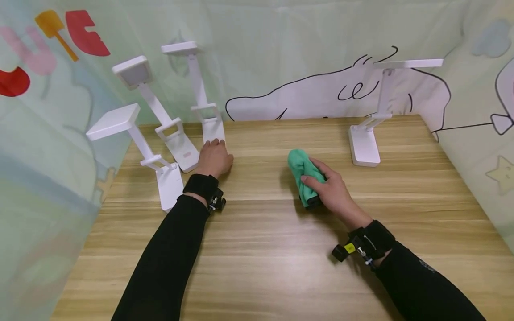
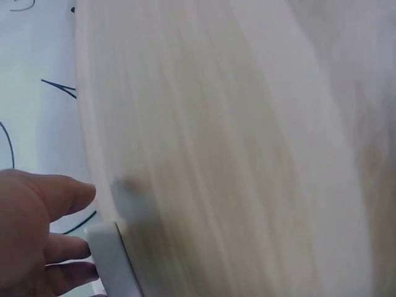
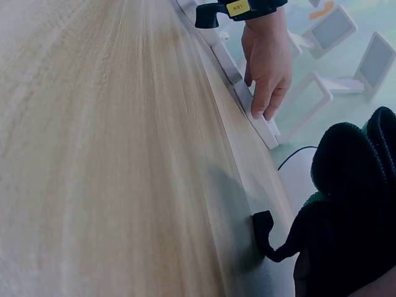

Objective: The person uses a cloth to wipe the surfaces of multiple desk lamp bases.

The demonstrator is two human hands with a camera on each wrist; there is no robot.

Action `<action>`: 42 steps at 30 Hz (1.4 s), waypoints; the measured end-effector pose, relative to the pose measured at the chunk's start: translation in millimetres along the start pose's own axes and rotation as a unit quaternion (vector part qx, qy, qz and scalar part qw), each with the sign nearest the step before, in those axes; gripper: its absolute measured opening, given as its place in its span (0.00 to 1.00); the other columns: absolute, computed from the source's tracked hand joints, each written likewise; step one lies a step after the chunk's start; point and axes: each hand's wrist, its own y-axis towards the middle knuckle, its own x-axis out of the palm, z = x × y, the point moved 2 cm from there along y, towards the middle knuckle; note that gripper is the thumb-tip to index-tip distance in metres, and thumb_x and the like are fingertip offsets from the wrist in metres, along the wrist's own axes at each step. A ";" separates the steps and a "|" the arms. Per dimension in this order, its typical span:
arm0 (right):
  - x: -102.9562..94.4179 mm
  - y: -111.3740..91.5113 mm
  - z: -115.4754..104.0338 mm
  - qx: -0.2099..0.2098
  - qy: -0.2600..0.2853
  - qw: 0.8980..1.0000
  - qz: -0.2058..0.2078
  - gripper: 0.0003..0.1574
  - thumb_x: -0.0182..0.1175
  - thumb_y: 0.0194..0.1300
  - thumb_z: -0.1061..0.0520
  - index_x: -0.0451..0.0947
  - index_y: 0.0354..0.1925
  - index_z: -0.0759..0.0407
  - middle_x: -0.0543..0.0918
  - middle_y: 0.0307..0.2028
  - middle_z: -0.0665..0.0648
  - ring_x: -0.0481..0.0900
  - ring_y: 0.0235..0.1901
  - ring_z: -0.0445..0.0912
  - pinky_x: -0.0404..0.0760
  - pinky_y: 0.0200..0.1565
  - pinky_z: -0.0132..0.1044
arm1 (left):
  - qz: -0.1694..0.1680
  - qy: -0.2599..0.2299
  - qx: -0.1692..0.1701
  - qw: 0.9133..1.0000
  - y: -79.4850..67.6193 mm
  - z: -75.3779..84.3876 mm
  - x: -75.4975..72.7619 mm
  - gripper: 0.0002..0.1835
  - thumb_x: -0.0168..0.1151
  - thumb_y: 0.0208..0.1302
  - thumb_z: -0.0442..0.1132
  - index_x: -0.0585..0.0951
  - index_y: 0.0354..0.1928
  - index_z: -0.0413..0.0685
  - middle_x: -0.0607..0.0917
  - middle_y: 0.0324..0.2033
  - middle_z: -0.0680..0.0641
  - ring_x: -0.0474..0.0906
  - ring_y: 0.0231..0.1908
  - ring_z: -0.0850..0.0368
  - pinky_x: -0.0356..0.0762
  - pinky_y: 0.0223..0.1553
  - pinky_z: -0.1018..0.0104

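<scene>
My left hand (image 1: 214, 159) touches the base of a white desk lamp (image 1: 213, 128) at the back left of the table. In the left wrist view, the fingers of that hand (image 2: 28, 229) lie against the lamp base (image 2: 114, 263), while the thumb stands apart from it. Near the table's middle, my right hand (image 1: 335, 189) grips a bunched green cloth (image 1: 303, 171) with a dark edge, thumb on one side. Seen from the right wrist, the cloth (image 3: 346, 204) looks nearly black and hangs just over the wood.
Beside the left hand stand two more white desk lamps, one nearer me (image 1: 170, 187) and one between (image 1: 182, 149). Another white desk lamp (image 1: 364, 147) is at the back right. A printed curtain (image 1: 265, 58) borders the wooden table (image 1: 257, 258) at the back and sides.
</scene>
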 end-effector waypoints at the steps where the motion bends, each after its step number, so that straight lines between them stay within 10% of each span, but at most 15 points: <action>1: 0.1 -0.3 -0.5 -0.002 -0.003 1.000 0.000 0.43 0.61 0.64 0.38 0.59 0.72 0.43 0.69 0.62 0.60 0.67 0.55 0.53 0.69 0.56 0.50 | 0.000 0.004 0.005 1.000 -0.9 2.0 0.1 0.32 0.49 0.70 0.45 0.61 0.69 0.31 0.65 0.68 0.34 0.54 0.70 0.43 0.47 0.72 0.53; 13: -2.0 0.1 -0.1 0.003 0.009 1.000 0.003 0.43 0.61 0.64 0.38 0.59 0.72 0.42 0.68 0.62 0.60 0.66 0.55 0.53 0.68 0.56 0.50 | -0.011 0.041 0.102 0.994 -25.7 33.6 -10.6 0.15 0.56 0.63 0.39 0.79 0.46 0.36 0.80 0.44 0.38 0.73 0.50 0.39 0.68 0.59 0.48; 24: -6.6 -0.8 1.5 -0.006 0.013 1.000 0.018 0.42 0.60 0.65 0.38 0.58 0.72 0.44 0.67 0.64 0.60 0.66 0.56 0.53 0.68 0.58 0.52 | -0.007 0.015 0.149 0.989 -52.2 61.8 7.3 0.24 0.59 0.65 0.39 0.74 0.63 0.42 0.76 0.55 0.37 0.68 0.55 0.43 0.70 0.59 0.53; 42: -14.6 -2.1 1.6 -0.005 -0.029 0.999 0.045 0.43 0.60 0.65 0.40 0.56 0.73 0.41 0.65 0.66 0.63 0.64 0.56 0.56 0.66 0.58 0.55 | -0.013 0.090 0.275 0.957 -99.0 110.4 24.2 0.25 0.58 0.66 0.38 0.72 0.66 0.49 0.75 0.63 0.41 0.66 0.65 0.50 0.60 0.69 0.55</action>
